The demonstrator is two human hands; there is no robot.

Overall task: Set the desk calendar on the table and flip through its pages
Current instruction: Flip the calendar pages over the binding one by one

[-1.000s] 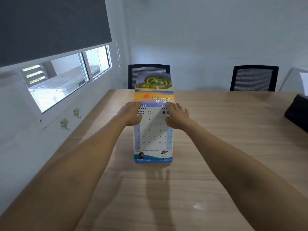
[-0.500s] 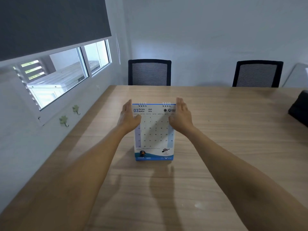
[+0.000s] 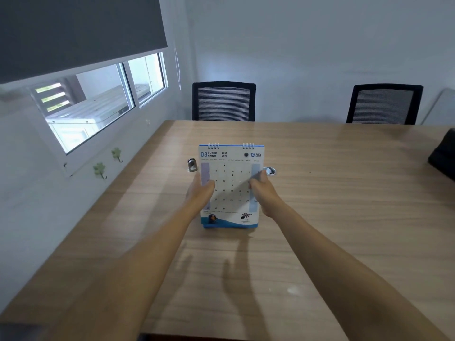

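A: Where is your desk calendar (image 3: 231, 188) standing?

B: Upright on the wooden bench (image 3: 320, 217), near its middle, showing the March page, with its wire rings at the top edge.

A: And your hands?

B: Your left hand (image 3: 200, 193) is at the calendar's left edge, fingers (image 3: 209, 187) curled loosely over the page; I cannot tell whether they pinch it. Your right hand (image 3: 262, 190) is at the right edge, fingers clenched around the page's blue side strip.

A: Any containers on the bench?

B: None that I can make out. A small metal piece (image 3: 192, 164) peeks out beside the calendar's left edge, another (image 3: 270, 171) at its right. A dark object (image 3: 443, 153) lies at the far right edge. Two black mesh chairs (image 3: 223, 101) stand behind the bench.
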